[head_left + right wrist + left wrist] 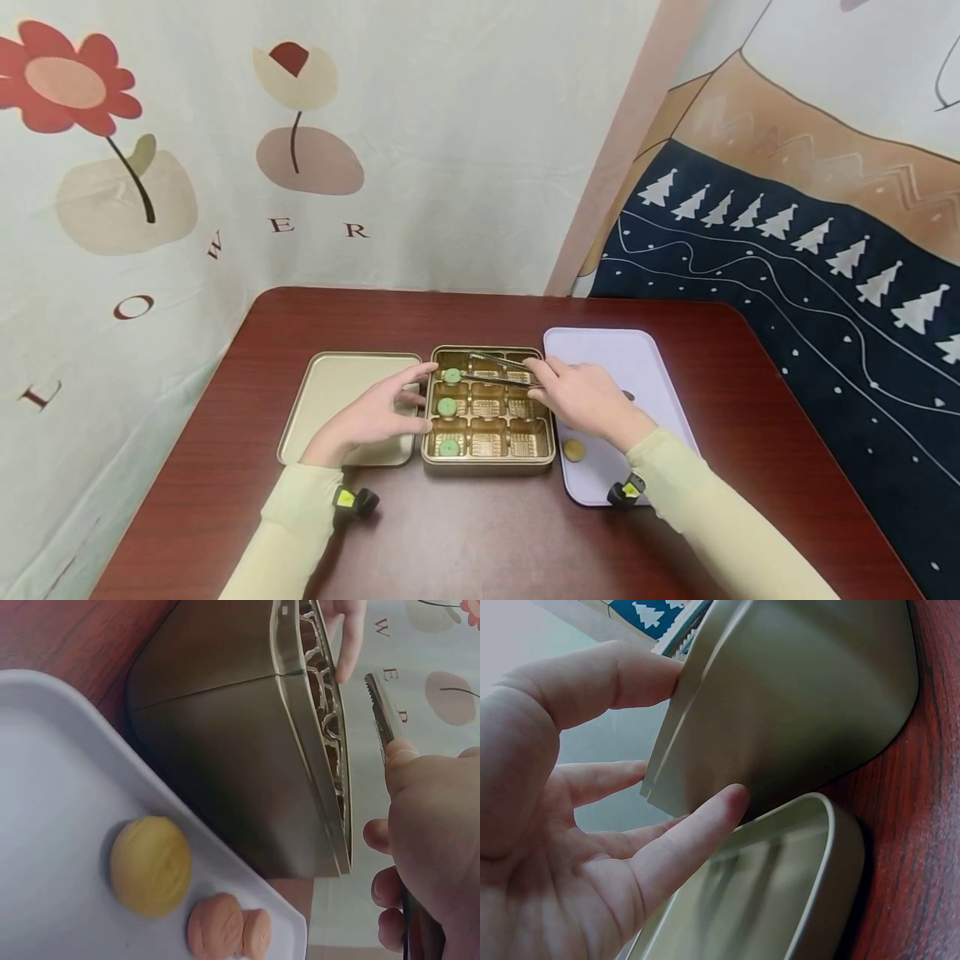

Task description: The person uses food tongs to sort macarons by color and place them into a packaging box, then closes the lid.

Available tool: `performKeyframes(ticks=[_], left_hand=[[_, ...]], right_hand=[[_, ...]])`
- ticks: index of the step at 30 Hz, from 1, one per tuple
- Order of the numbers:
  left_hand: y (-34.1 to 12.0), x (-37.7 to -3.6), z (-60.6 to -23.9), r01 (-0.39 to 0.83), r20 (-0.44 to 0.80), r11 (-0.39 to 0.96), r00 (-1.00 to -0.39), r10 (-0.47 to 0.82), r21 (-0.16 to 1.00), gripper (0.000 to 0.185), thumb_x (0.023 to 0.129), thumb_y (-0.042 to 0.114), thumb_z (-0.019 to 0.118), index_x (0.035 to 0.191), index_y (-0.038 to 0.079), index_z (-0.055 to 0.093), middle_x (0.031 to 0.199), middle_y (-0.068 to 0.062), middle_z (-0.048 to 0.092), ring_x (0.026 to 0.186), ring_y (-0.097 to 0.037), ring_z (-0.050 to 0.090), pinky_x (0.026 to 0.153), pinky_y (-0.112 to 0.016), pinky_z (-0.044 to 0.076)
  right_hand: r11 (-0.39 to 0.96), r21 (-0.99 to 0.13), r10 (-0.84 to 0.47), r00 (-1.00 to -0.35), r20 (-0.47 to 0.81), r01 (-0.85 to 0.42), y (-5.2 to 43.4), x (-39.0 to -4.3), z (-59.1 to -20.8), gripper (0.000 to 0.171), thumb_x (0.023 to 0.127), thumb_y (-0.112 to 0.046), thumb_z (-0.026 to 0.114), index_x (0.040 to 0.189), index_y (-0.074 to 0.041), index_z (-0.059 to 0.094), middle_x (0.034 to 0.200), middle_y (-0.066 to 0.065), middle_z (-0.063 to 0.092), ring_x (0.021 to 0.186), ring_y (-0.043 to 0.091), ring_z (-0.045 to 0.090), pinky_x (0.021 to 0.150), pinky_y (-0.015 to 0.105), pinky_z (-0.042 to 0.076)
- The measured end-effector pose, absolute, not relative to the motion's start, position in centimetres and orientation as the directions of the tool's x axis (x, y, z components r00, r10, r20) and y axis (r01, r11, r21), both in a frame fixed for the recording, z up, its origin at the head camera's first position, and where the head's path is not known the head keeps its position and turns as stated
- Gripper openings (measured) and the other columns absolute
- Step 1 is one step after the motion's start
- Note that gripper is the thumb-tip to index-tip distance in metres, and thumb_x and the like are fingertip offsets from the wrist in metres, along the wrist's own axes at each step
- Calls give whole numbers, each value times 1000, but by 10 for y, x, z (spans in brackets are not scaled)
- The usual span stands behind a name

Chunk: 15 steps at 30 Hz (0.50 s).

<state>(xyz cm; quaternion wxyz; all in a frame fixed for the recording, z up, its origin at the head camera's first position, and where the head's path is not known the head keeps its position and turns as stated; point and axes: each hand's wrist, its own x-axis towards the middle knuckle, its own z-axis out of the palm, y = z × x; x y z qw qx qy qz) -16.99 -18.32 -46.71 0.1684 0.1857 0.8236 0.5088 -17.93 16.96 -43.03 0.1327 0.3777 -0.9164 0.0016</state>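
1. the right hand (588,396) has its fingers curled round metal tongs (498,381), holding them over the tin (487,468); the two arms of the tongs stand apart at the tips.
2. one tip lies right by the back green round (452,376); whether they touch, i cannot tell.
3. the left hand (378,412) is spread wide, thumb and fingers apart, with fingertips against the tin's left side; it has hold of nothing.
4. the tin stands in the middle of the table (487,533), with a gold insert (487,437) of nine compartments, three by three. the left column carries three green rounds, one per compartment: the back one, a middle one (447,407) and a front one (449,447).
5. a pale gold lid (352,379) lies left of the tin, partly beneath the left hand.
6. to the right is a lilac tray (618,350), bearing a yellow round (151,866) beside the tin and two pinkish-orange pieces (215,927) close together.
7. behind the table hangs a pale flower-printed cloth (450,167).
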Motion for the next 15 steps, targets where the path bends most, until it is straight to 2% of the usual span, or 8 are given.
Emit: performKeyframes(ticks=[5,8,11,15], left_hand=[[-182,-170,-466,125,-97,414,-875,474,902,96,84,14,85,165,13,32,163,-20,41,130,-40,61,111,-65,46],[-183,-170,-466,119,-102,416,-876,472,902,96,84,13,85,165,13,32,163,-20,41,130,-40,61,110,-65,46],[-183,-169,-465,115,-104,415,-876,471,902,96,84,13,84,165,14,32,163,-20,42,130,-40,61,110,-65,47],[-184,-169,-466,115,-105,413,-875,473,903,97,84,13,85,165,13,31,163,-20,41,130,-41,60,111,-65,46]], right_hand=[[733,73,-669,-697,259,-676,184,-172,-429,48,104,-33,66,143,-6,57,114,13,72,85,33,74,66,52,62],[737,52,-658,-696,287,-674,194,-168,-428,49,101,-30,70,142,-7,57,110,12,71,81,29,74,64,50,62],[749,36,-638,-704,311,-662,205,-165,-427,49,100,-30,72,141,-9,57,103,8,69,69,24,70,59,48,60],[785,3,-591,-747,304,-620,218,-159,-424,49,99,-32,73,141,-13,56,107,4,69,72,23,72,64,46,61]])
